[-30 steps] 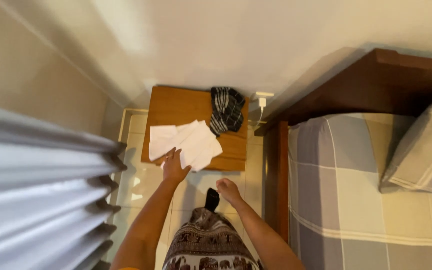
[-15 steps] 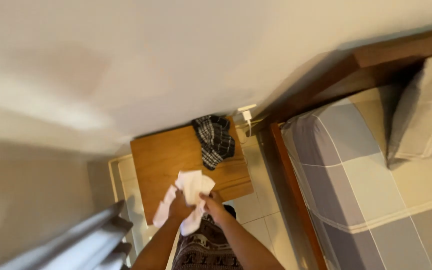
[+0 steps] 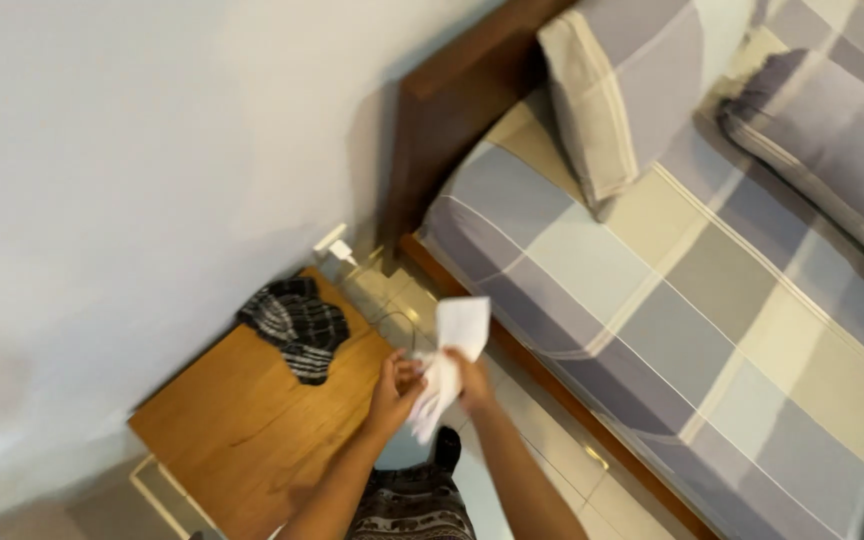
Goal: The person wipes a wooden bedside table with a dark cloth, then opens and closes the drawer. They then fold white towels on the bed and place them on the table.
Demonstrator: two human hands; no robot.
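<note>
1. Item in hand: we hold a white cloth, soft and crumpled, in the air in front of us, above the tiled floor between the wooden worktop and the bed. One corner of the cloth stands up above the knuckles; the rest hangs down between the wrists.
2. Left hand: fingers curled in, pinching the lower part of the cloth on its worktop side.
3. Right hand: closed round the cloth near its middle, just under the upstanding corner.
4. Step, as we judge it: the cloth is lifted and being gathered or straightened between both hands; it rests on nothing.
5. Next move, as we judge it: both pinches must hold while the hanging end is kept from dragging; any flat surface to lay it on is close on either side.
6. Worktop: carries a dark checked garment bunched at its far corner.
7. Wall side: a white plug and cable near the dark headboard.
8. Bed: checked cover, two pillows at the head.
9. Obstructions: we see none between the hands and either surface.
</note>
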